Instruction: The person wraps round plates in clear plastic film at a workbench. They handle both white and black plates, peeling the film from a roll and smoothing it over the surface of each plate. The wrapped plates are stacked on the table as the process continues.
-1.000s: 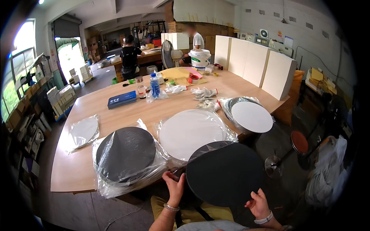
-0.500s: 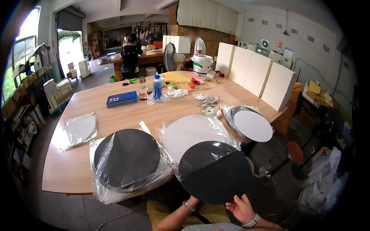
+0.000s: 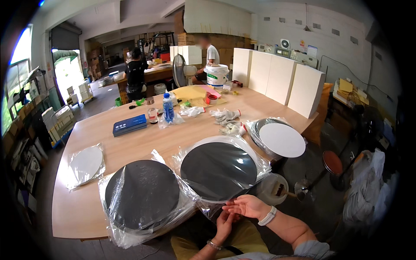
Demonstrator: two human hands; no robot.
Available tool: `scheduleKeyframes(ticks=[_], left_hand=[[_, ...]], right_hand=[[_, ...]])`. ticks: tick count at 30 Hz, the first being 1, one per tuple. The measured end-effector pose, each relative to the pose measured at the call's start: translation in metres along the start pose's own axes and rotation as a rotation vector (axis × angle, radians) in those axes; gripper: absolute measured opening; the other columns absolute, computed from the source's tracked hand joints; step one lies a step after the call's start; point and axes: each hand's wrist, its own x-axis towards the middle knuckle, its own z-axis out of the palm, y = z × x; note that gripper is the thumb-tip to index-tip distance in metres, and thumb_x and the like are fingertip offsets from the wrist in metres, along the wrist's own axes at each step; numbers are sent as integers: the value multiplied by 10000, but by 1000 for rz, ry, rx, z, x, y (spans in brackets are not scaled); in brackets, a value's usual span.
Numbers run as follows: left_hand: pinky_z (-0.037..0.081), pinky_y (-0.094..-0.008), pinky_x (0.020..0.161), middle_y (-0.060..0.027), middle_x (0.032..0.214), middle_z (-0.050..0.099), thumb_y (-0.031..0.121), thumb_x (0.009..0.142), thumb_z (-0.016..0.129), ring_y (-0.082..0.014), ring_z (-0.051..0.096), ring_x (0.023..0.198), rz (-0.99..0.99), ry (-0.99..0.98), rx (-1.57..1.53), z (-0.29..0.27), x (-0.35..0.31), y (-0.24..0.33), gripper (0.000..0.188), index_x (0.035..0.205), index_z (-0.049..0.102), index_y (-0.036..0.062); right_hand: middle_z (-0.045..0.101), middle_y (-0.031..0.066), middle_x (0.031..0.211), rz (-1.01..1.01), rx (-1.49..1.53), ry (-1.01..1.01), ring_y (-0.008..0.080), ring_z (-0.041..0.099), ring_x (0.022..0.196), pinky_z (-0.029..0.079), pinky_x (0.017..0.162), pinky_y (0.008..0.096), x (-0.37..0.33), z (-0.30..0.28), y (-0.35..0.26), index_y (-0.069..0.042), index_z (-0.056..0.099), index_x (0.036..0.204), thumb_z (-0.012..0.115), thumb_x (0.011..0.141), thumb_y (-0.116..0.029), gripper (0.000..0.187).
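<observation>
A black disc (image 3: 219,164) lies over a white disc (image 3: 219,139) at the table's front edge, with clear plastic film glinting across it. Just below its near rim, my left hand (image 3: 224,225) has its fingers closed at the near edge of a clear plastic bag (image 3: 209,209); the film between them is hard to make out. My right hand (image 3: 248,206) reaches in from the right, fingers stretched leftward and slightly apart by the same edge, close to the left fingertips. Left of these, a second black disc (image 3: 142,195) rests in clear plastic.
Farther back lie white gloves (image 3: 225,115), a blue box (image 3: 130,125) and a blue bottle (image 3: 168,108). A small bagged white disc (image 3: 86,165) is at left; another white disc (image 3: 282,140) overhangs the right edge. Tall white blocks (image 3: 277,82) line the back right. Two people work beyond.
The black disc, held tilted at the table edge before, now lies flat over the white disc. Both hands have come together at its near rim; my right hand moved up and left.
</observation>
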Motion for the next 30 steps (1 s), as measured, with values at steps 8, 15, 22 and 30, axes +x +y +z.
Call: scheduleKeyframes(ticks=[8, 15, 22, 30], left_hand=[[492, -250, 709, -96, 990, 642, 122, 903, 593, -147, 628, 869, -154, -212, 156, -26, -21, 13, 253, 1114, 508, 10], [468, -236, 661, -83, 950, 652, 316, 976, 450, -150, 641, 802, -266, -123, 275, -29, -26, 41, 331, 1058, 561, 15], [478, -242, 622, -27, 812, 619, 215, 742, 792, -82, 562, 693, -178, 20, 696, -35, -62, 85, 330, 921, 586, 30], [421, -395, 900, -57, 1169, 557, 122, 660, 759, -281, 485, 1100, 754, -256, 1874, -25, -32, 151, 371, 1007, 628, 105]], right_hand=[[634, 135, 1062, 17, -792, 166, 213, 623, 966, 516, 776, 308, -47, 9, -16, 30, 581, 1117, 504, 921, -111, 253], [568, 67, 858, -1082, -2011, 164, 233, 589, 829, 496, 695, 318, -20, -3, -34, -60, 604, 903, 699, 739, -140, 206], [597, 72, 905, -1179, -1842, 51, 268, 588, 830, 492, 722, 347, -39, -29, -70, -67, 605, 889, 661, 713, -24, 189], [581, 55, 1109, -1250, -2138, 73, 261, 523, 1030, 456, 846, 351, -71, -100, -147, -87, 652, 976, 673, 634, 17, 358]])
